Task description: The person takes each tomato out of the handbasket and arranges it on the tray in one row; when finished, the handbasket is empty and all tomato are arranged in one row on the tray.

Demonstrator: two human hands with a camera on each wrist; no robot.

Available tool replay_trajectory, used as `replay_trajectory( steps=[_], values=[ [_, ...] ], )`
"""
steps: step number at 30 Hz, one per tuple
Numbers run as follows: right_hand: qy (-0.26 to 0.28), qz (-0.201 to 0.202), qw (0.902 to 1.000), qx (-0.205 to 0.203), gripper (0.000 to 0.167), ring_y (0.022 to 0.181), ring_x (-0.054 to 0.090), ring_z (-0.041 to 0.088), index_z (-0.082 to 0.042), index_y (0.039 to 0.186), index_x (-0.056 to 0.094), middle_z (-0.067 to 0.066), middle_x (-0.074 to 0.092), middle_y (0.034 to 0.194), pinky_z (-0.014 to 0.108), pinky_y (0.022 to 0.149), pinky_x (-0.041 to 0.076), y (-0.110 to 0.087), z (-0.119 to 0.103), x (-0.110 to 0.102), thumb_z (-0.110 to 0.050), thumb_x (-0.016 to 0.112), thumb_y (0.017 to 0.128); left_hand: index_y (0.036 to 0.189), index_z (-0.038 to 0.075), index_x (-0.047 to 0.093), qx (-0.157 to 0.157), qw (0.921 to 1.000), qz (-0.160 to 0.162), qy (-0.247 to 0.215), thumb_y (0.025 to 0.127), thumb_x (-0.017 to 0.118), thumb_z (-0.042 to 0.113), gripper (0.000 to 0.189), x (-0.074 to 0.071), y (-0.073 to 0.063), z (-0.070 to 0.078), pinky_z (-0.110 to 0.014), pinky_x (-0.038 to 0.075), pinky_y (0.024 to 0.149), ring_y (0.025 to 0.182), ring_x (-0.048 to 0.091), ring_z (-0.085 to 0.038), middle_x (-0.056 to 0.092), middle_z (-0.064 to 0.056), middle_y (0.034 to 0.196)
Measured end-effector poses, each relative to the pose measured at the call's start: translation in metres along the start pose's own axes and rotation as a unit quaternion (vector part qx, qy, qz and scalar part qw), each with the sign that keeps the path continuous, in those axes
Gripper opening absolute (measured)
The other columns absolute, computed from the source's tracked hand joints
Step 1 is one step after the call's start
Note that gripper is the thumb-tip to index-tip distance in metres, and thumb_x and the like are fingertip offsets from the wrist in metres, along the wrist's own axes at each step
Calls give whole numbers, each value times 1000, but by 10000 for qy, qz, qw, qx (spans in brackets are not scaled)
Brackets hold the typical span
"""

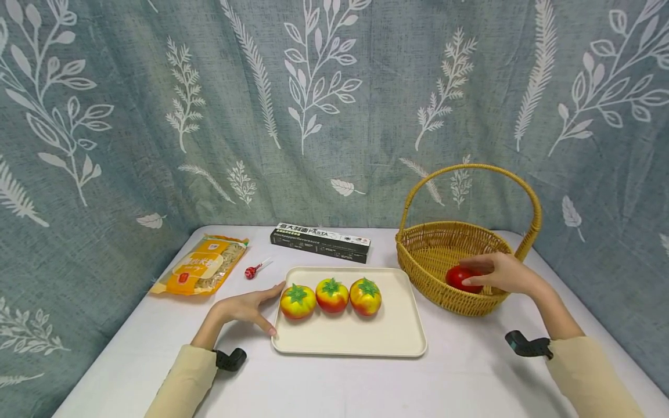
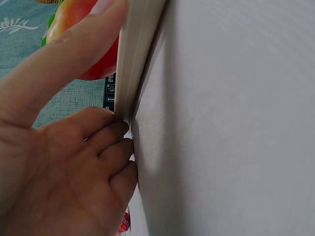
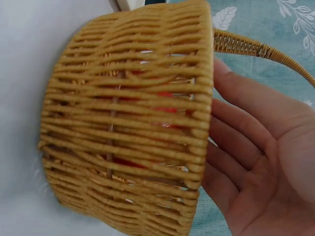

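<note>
My left hand (image 1: pixel 243 309) touches the left rim of a cream tray (image 1: pixel 350 342), thumb and fingers spread along its edge. In the left wrist view, the thumb lies at the rim and the other fingers bend against the side. Three red-and-yellow toy fruits with green leafy tops, one the middle fruit (image 1: pixel 332 296), sit in a row in the tray. On the right, my right hand (image 1: pixel 504 273) reaches over the rim of a wicker basket (image 1: pixel 444 299) and holds a glossy red round fruit (image 1: pixel 462 280) inside. Basket weave mostly hides that fruit in the right wrist view.
A tall handle (image 1: pixel 470 167) arches over the basket. Behind the tray lies a black-and-white pasta box (image 1: pixel 320 242). Left of it are a red lollipop (image 1: pixel 251 271) and an orange noodle packet (image 1: pixel 204 266). A patterned curtain (image 1: pixel 366 116) borders the white table (image 1: pixel 345 389).
</note>
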State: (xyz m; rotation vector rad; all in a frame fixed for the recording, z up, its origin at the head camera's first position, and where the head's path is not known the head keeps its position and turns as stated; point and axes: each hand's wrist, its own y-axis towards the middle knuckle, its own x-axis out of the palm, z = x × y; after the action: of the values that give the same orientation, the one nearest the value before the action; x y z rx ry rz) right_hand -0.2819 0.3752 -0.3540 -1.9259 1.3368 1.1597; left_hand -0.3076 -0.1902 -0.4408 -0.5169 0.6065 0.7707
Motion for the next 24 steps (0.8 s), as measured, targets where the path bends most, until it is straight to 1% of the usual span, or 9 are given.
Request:
replay_trajectory(
  steps=[4,9,14,18,24],
  values=[
    [-5,-146,9998,-160,54,105,63,35,5,129,58,24,63,120,32,76,55,3,2,-2,-28,72,87,154,3,16,51,10000,-8,0,69,88,26,114,1,0,-1,-53,10,116,144,13,-38,17,-22,157],
    [-140,-329,9991,-217,56,106,62,36,4,129,58,23,63,121,38,80,56,9,7,-4,-30,72,87,154,3,16,64,10000,5,27,69,88,26,114,0,0,-1,-53,10,116,144,14,-38,17,-21,157],
    [-330,-628,9974,-150,56,107,61,37,3,129,59,23,63,120,44,81,55,17,14,-9,-31,72,86,154,3,16,52,10000,-2,28,69,88,26,114,0,0,-1,-53,10,116,144,14,-38,17,-21,157],
    [-348,-897,9953,-97,55,112,57,41,3,129,59,24,61,122,47,85,53,23,19,-14,-29,73,86,154,3,16,49,10000,-8,17,69,88,27,114,0,1,-1,-54,10,116,144,14,-38,17,-21,157],
    [-297,-1267,9915,29,57,114,55,44,4,130,58,27,59,124,46,84,54,30,26,-20,-26,74,85,154,4,16,18,10000,-7,-10,69,88,26,114,0,1,-2,-54,10,116,144,14,-38,17,-21,157]
  ],
)
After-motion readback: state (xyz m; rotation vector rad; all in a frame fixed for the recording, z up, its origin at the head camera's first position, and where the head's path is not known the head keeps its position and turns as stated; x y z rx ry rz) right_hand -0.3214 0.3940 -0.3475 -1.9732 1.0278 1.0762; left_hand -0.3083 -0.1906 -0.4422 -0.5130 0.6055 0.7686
